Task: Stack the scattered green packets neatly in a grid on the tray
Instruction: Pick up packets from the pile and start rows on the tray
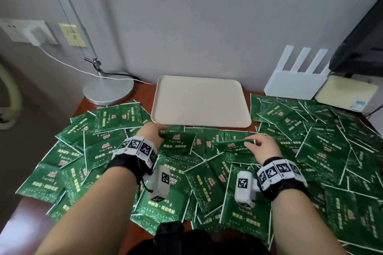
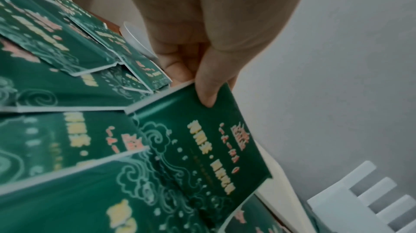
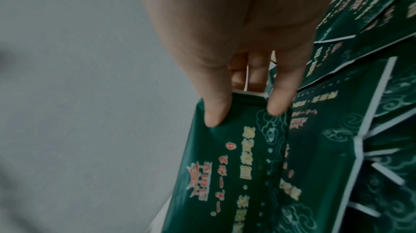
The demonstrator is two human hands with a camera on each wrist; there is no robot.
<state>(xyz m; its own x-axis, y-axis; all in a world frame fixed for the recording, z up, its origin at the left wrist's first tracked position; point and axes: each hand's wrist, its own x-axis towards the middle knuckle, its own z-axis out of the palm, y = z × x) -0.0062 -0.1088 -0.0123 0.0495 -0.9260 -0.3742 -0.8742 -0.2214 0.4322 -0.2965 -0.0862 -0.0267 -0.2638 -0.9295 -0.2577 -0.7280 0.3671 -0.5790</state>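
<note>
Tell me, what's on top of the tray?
Nothing shows on the beige tray; its whole surface looks bare. The green packets lie around it on the table, and each hand pinches one. What is under the tray is hidden.

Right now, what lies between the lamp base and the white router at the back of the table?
The beige tray, with nothing on it, lies between the lamp base and the router; the head view shows it.

Right hand (image 3: 236, 28) reaching down from the top edge, fingers (image 3: 216, 110) curled over the upper rim of a green packet (image 3: 236, 165) — pinched there, thumb side hidden behind. Packet hanging tilted, printed face toward the camera, yellow and red lettering running lengthwise. More green packets (image 3: 364, 94) overlapping at right — white-edged, blurred. Plain grey wall (image 3: 78, 94) filling the left.
</note>
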